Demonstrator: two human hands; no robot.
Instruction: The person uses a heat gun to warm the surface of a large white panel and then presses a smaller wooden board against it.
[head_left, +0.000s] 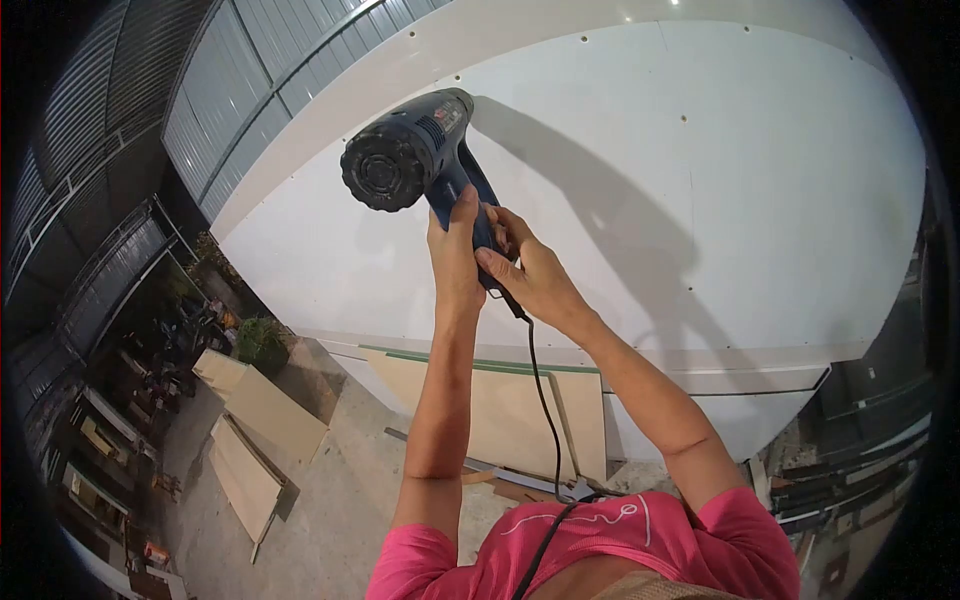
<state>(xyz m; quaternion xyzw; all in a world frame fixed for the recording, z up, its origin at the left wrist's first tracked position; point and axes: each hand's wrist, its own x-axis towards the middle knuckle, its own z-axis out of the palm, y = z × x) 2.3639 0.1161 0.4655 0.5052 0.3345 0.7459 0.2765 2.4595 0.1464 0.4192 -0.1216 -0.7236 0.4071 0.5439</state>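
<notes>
A dark blue heat gun [418, 140] with a black ribbed rear cap is held up in front of a large white panel [600, 200]. Its nozzle end points at the panel's upper left part. My left hand [458, 255] is closed around the handle, thumb lying up along its back. Lower on the grip, my right hand [530, 270] is wrapped around the handle from the right side. A black cord [545, 400] runs from the base of the handle down past my pink shirt. The gun and my arms cast a shadow across the panel.
Small screw heads dot the panel's edge. Beige boards [510, 415] lean below it. More boards [265, 410] stand on the concrete floor at left, near a green plant [262, 345]. Dark lengths of material [850, 480] are stacked at the right.
</notes>
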